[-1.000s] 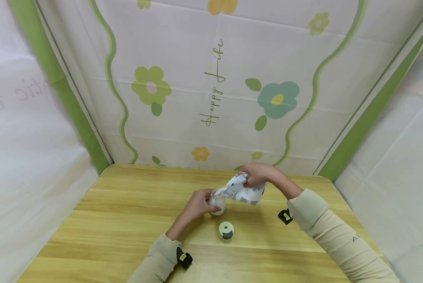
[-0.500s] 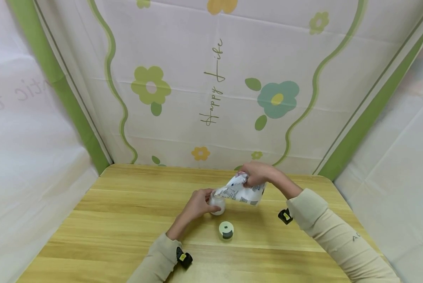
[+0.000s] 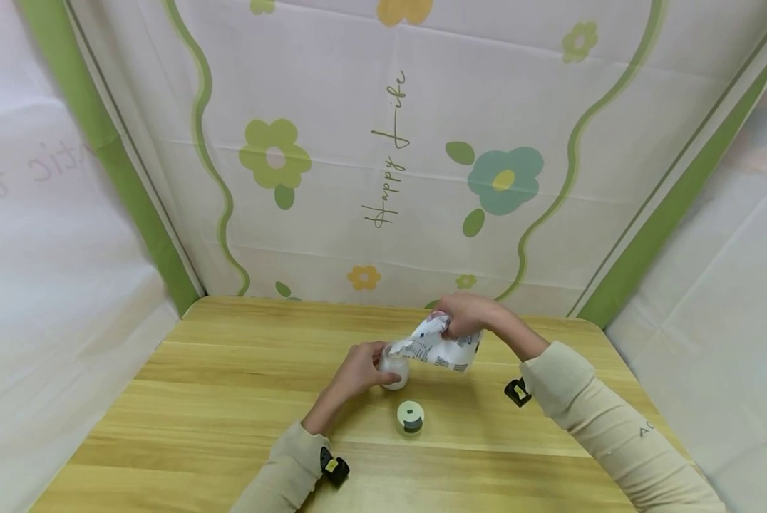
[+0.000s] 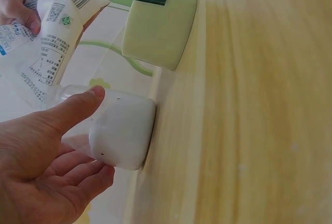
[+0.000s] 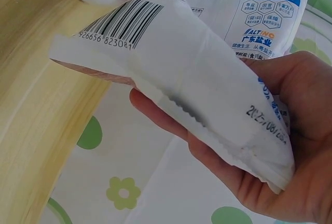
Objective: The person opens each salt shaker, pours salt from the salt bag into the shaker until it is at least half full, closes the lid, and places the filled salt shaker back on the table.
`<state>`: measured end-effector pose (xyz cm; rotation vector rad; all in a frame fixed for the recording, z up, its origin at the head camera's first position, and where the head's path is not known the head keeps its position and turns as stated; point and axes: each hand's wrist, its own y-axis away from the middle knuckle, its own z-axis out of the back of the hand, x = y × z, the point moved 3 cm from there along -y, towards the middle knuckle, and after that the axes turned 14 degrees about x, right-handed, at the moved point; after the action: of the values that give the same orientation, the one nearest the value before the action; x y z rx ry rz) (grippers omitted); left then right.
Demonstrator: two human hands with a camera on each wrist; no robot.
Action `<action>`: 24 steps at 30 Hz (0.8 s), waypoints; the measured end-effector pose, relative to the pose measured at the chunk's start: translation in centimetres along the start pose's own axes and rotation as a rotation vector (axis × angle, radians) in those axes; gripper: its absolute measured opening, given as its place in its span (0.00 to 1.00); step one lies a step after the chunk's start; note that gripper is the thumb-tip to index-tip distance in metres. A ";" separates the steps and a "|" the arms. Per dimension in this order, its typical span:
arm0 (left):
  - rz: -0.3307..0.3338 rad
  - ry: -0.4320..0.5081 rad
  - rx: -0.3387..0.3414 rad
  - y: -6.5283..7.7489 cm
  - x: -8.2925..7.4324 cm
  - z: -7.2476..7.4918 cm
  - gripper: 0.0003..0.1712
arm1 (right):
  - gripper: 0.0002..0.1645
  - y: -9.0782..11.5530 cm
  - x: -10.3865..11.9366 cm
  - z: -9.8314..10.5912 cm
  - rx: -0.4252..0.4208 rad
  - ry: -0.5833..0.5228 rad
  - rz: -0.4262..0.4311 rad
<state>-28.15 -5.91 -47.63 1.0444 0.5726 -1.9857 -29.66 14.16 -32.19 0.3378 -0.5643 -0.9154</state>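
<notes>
My left hand (image 3: 358, 370) grips a small clear jar (image 3: 393, 372) around its side, thumb in front. The jar stands on the table with white contents filling much of it, as the left wrist view shows on the white-filled jar (image 4: 127, 130). My right hand (image 3: 465, 315) grips a white printed salt bag (image 3: 444, 349), tilted down to the left. Its open corner meets the jar's mouth, and the bag hides part of that mouth. In the right wrist view, the fingers (image 5: 218, 167) support the bag (image 5: 192, 73) from beneath.
A pale green piece with a dark green tab (image 3: 410, 417) stands on the wooden table (image 3: 242, 413), just nearer than the jar. Behind the table's far edge hangs a white flowered cloth (image 3: 332, 235); similar cloth walls flank both sides.
</notes>
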 end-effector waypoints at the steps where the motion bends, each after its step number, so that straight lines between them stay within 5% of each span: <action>1: 0.002 -0.001 0.001 0.0 0.0 0.0 0.33 | 0.14 0.0 0.0 0.0 -0.001 -0.003 -0.001; 24: 0.003 0.006 0.003 -0.1 0.1 0.0 0.33 | 0.16 0.0 0.0 0.2 -0.001 0.024 -0.013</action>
<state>-28.24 -5.85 -47.68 1.0521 0.5716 -1.9823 -29.77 14.10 -32.07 0.3512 -0.5400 -0.9228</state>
